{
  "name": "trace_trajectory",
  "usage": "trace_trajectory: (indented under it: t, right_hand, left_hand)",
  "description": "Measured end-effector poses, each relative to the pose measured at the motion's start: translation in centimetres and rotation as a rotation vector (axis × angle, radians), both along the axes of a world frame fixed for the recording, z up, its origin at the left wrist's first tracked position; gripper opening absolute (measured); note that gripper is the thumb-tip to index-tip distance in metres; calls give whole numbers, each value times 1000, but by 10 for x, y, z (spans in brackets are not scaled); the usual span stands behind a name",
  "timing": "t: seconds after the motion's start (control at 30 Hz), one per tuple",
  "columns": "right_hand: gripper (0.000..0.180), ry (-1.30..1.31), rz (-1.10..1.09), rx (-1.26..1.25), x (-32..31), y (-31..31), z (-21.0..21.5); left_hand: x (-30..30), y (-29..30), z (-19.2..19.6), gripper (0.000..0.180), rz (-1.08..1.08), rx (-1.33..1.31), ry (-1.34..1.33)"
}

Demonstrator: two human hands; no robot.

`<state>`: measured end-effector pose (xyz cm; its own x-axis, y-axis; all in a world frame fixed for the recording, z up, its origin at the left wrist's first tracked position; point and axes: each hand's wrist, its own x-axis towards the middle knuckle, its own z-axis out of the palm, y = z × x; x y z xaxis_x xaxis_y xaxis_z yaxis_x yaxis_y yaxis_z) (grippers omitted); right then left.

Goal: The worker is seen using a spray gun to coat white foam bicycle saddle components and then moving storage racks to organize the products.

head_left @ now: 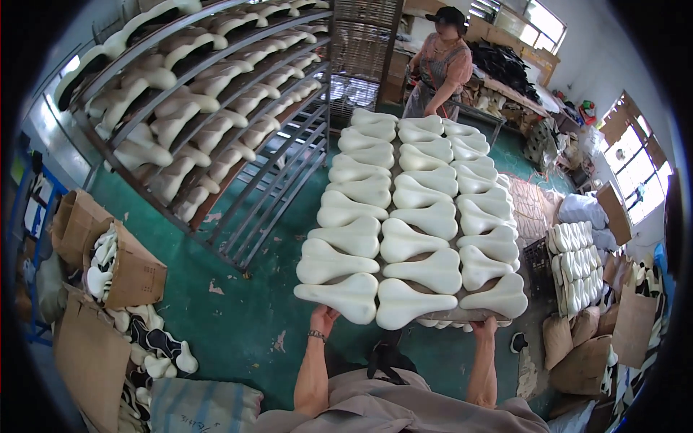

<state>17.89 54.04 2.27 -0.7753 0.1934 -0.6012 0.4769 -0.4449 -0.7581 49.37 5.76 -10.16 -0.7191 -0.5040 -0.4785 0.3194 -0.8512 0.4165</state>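
A long flat board (462,315) loaded with several rows of cream foam bicycle saddles (410,238) stretches away from me. My left hand (323,316) grips the board's near left corner, under a saddle. My right hand (485,328) grips the near right corner. At the far end another person (442,63) in an apron and dark cap holds the other end of the board.
A tall metal rack (216,108) with more saddles stands to the left. Cardboard boxes (119,263) with saddles sit on the green floor at lower left. Stacked saddles (575,267), sacks and boxes crowd the right. A work table (505,79) stands behind the person.
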Motion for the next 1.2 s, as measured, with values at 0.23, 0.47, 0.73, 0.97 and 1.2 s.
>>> trace_trajectory:
  t: [0.23,0.47,0.73,0.97,1.2]
  right_hand:
    - [49,-50,171,-144,30,26,8]
    - [41,25,399,-404,44,53,14]
    - [38,-43,522,-298,-4,53,-3]
    - [41,3,510,-318,5,49,-38]
    - [41,-157,478,-236,9,54,-62]
  left_hand:
    - [45,25,72,29,192,-299,-221]
    - [53,34,101,30,245,-333,-470]
    - [49,31,51,32,247,-217,-545]
    - [26,37,19,31,439,-127,-597]
    - [28,40,7,27,446,-196,-707]
